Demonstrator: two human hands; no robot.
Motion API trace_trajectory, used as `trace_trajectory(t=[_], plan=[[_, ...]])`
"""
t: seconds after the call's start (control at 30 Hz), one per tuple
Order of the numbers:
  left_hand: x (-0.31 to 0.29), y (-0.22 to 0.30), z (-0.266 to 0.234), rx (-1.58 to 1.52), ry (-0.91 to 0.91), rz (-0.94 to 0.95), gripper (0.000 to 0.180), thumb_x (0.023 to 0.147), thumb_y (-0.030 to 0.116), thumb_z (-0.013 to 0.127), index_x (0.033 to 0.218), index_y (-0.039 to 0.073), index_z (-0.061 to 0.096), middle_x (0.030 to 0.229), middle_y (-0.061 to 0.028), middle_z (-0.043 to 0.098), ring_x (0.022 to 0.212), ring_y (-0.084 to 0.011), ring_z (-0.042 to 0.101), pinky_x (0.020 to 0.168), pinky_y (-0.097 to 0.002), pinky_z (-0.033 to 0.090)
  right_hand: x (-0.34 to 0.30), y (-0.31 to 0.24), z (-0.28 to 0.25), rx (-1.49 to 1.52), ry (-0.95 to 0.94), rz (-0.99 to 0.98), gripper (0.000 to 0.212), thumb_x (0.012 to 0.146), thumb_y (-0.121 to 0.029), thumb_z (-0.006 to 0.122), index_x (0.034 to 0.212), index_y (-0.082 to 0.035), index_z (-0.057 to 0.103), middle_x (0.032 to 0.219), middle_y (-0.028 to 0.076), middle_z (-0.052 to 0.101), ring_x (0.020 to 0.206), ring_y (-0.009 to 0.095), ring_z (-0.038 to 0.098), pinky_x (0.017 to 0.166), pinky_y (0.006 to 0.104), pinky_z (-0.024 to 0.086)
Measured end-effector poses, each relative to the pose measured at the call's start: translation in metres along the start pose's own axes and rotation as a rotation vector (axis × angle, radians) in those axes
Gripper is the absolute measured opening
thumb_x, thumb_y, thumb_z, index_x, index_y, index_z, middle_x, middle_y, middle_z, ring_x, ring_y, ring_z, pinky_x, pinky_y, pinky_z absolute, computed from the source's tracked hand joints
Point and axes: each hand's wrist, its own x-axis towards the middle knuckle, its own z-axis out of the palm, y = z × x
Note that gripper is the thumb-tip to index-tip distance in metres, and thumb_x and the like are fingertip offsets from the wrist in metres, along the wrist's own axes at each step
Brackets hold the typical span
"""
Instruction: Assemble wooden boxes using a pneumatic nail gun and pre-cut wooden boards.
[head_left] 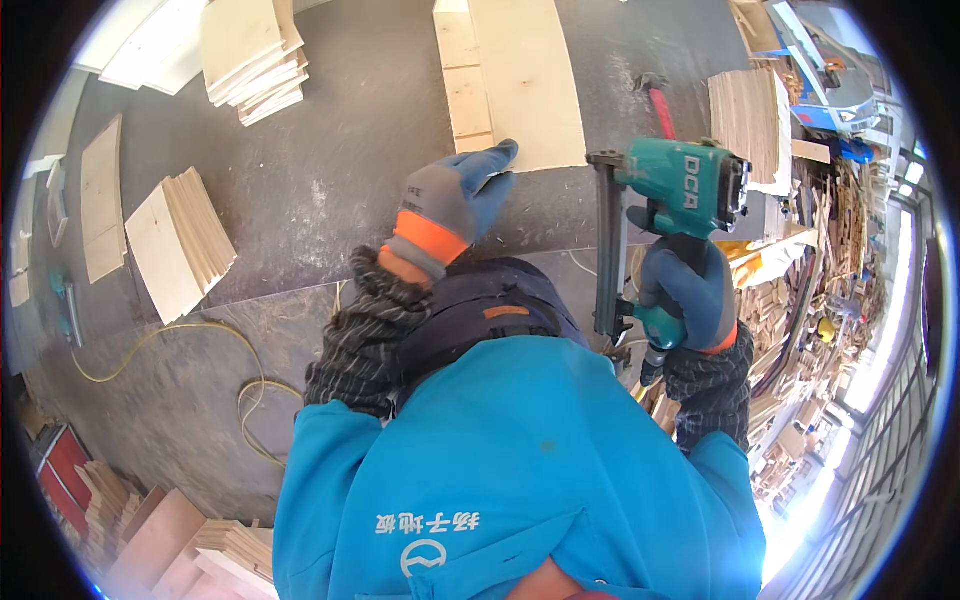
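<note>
A pale plywood board [530,85] lies on the dark worktable, with a narrower knotty wood strip [467,90] along its left side. My left hand [465,190], in a grey-blue glove with an orange cuff, is at the near end of these pieces. Its fingers stretch toward the right and appear to touch the board's edge; the palm is hidden. On the right, my gloved right hand [690,285] is wrapped round the handle of a green air nail gun [680,180]. The gun's long dark magazine points toward my left, raised near the table's front edge.
A red-handled hammer [660,108] lies behind the nail gun. Panel stacks stand at the right [745,120], back left [250,50] and left [185,240]. Another green tool [66,300] rests far left. A yellow hose [255,375] curls over the floor; scrap wood [800,290] is heaped right.
</note>
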Motion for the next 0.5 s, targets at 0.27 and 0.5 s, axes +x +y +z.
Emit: trace_trajectory(t=[0.27,0.5], plan=[[0.011,-0.002,-0.055,-0.586,-0.389,-0.356,0.037,0.108,0.015,0.065,0.14,-0.002,0.072,0.159,-0.015,0.062,0.142,-0.0221,0.062,0.119,-0.0357,0.049,-0.002,0.034,-0.03,0.109,0.067,-0.029,0.025,0.092,-0.023,0.064,0.095,0.001,0.071,0.071,0.004,0.064,0.062,0.011,0.057,0.058,0.0277,0.041],[-0.024,-0.023,-0.017,-0.842,-0.265,-0.248,0.033,0.11,0.017,0.056,0.125,-0.005,0.076,0.173,-0.0195,0.044,0.153,-0.0302,0.05,0.125,-0.0432,0.041,0.045,0.09,-0.037,-0.034,0.201,-0.077,0.044,0.094,-0.022,0.071,0.128,0.005,0.073,0.087,0.007,0.075,0.077,0.015,0.069,0.072,0.0332,0.055]])
